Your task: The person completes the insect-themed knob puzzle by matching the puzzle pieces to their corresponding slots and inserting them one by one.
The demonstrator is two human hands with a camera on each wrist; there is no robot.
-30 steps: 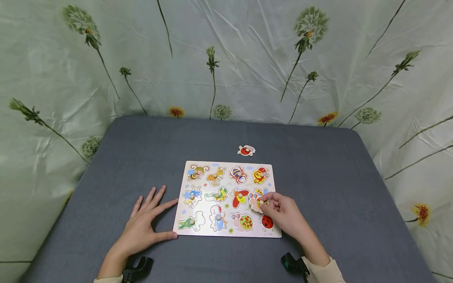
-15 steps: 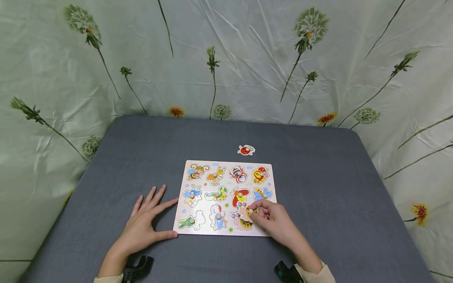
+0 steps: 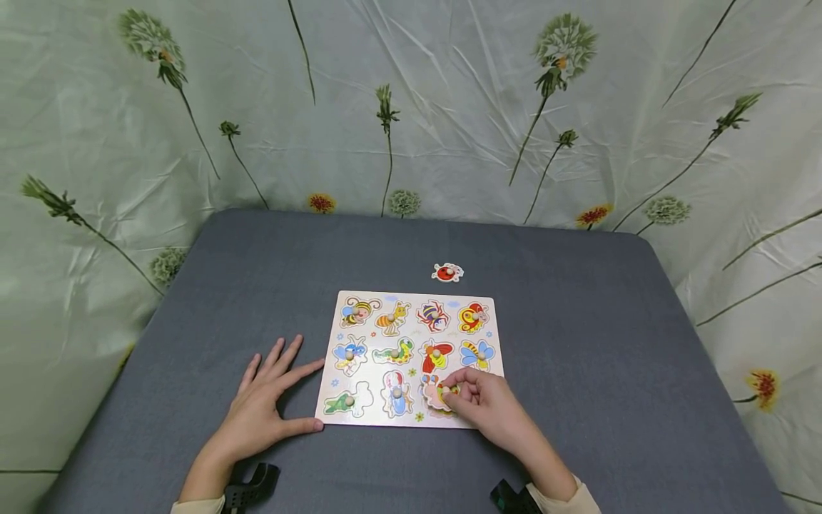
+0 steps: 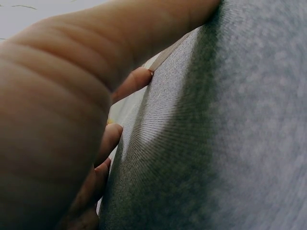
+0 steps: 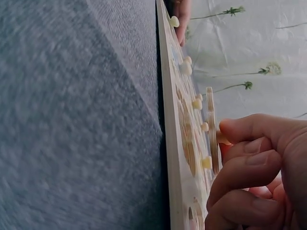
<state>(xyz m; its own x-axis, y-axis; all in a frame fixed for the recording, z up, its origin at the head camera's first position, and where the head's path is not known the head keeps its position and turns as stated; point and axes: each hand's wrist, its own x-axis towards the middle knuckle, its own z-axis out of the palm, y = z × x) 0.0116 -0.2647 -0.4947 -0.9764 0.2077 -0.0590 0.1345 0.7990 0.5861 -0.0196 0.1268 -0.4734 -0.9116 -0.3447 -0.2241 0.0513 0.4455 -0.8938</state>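
Observation:
My right hand (image 3: pixel 484 403) pinches the knob of a snail puzzle piece (image 3: pixel 433 394) between thumb and fingertips, over the lower right of the wooden peg puzzle board (image 3: pixel 380 420). In the right wrist view the piece (image 5: pixel 211 127) stands slightly off the board's face, near a cut-out. Fingers and palm hide the board's lower right corner. My left hand (image 3: pixel 257 407) lies spread on the table, its thumb and index fingertips at the board's left edge. Several knobbed insect pieces, such as a spider (image 3: pixel 432 316) and a caterpillar (image 3: pixel 394 352), sit in their recesses.
A ladybug piece (image 3: pixel 447 272) lies on the grey table (image 3: pixel 578 307) beyond the board's far edge. Behind the table hangs a pale curtain (image 3: pixel 449 107) with a dandelion print. A black wrist device (image 3: pixel 252 487) sits by my left sleeve.
My right hand has carried the snail piece left and toward me, from the board's right side to above the snail recess. My left hand and the ladybug piece have stayed in place.

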